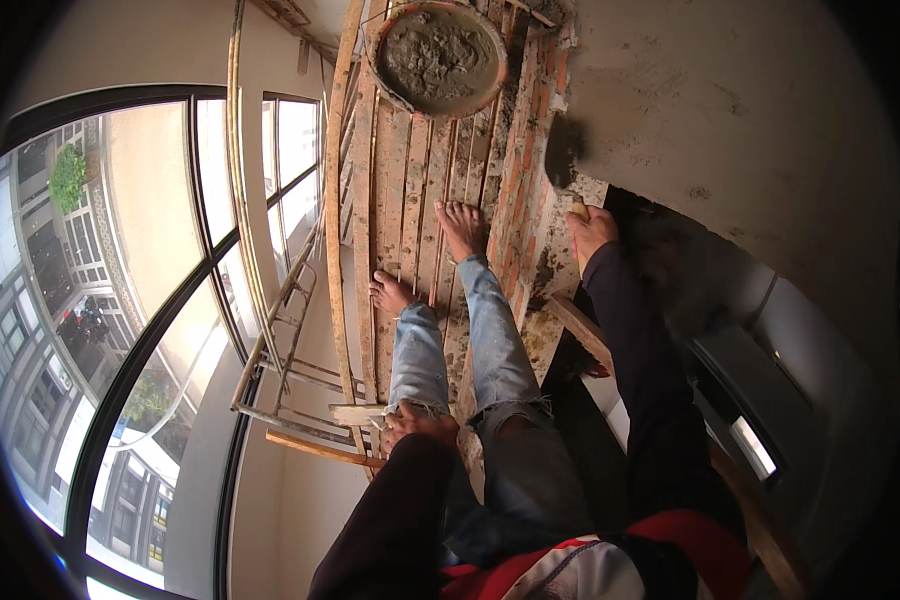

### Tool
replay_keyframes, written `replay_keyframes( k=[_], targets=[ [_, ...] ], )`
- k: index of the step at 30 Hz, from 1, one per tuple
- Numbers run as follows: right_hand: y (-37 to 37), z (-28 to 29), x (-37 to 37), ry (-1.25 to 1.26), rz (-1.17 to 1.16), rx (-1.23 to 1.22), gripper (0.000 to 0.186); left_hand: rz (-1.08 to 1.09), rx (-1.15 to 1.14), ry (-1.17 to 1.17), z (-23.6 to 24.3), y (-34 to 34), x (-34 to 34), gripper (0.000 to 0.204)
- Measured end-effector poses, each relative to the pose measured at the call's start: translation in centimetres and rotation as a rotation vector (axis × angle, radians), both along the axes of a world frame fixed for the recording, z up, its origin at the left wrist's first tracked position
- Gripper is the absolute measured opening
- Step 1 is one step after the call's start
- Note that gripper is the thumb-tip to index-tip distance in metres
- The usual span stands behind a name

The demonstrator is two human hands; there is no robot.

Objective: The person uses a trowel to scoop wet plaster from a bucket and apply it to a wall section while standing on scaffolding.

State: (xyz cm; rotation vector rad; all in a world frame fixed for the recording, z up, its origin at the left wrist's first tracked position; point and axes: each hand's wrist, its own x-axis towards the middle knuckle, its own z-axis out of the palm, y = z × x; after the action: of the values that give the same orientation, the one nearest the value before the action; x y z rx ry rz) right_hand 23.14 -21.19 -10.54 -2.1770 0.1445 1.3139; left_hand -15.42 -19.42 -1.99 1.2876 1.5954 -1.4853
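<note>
Currently, your right hand is wrapped around the pale handle of a tool with a dark flat blade, held up against the far edge of the grey wall on your right. Your left hand is by your left knee, its fingers curled beside a pale flat piece; you cannot tell from this view whether they grip it. Your bare feet stand on long wooden planks, the right foot farther ahead than the left foot.

Beyond your feet, at the far end of the planks, sits a round tub with an orange-brown rim. It holds wet grey mortar, lumpy and heaped in the middle and smoother toward the near side. The tub is well apart from both your hands.

Along the right of the planks runs a strip of orange brick, smeared with grey. To your left, a long wooden pole runs beside the planks, with a ladder-like frame farther left, then a large dark-framed window.
</note>
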Motion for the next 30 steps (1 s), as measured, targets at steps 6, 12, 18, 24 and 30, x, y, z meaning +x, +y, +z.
replay_keyframes(
  k=[6,12,18,24,30],
  targets=[
    [-3.9,-2.0,0.0,-0.268,-0.229,0.113,0.014,0.000,-0.037,0.002,1.1,0.4,1.2,0.084],
    [-2.0,-18.7,1.8,-0.129,-0.146,-0.156,0.021,0.022,-0.092,-0.019,0.8,0.7,0.1,0.085],
    [-5.1,-15.4,1.2,-0.306,-0.173,-0.121,0.028,-0.026,-0.087,-0.107,0.9,0.6,-0.4,0.073],
    [-7.0,-3.3,-2.0,-0.592,0.106,-0.285,0.031,-0.024,-0.043,-0.071,0.4,0.4,-0.8,0.069],
    [-2.2,10.8,-7.2,-0.853,0.155,-0.117,0.036,0.001,0.000,0.002,-1.2,-1.0,-1.8,0.086]
  ],
)
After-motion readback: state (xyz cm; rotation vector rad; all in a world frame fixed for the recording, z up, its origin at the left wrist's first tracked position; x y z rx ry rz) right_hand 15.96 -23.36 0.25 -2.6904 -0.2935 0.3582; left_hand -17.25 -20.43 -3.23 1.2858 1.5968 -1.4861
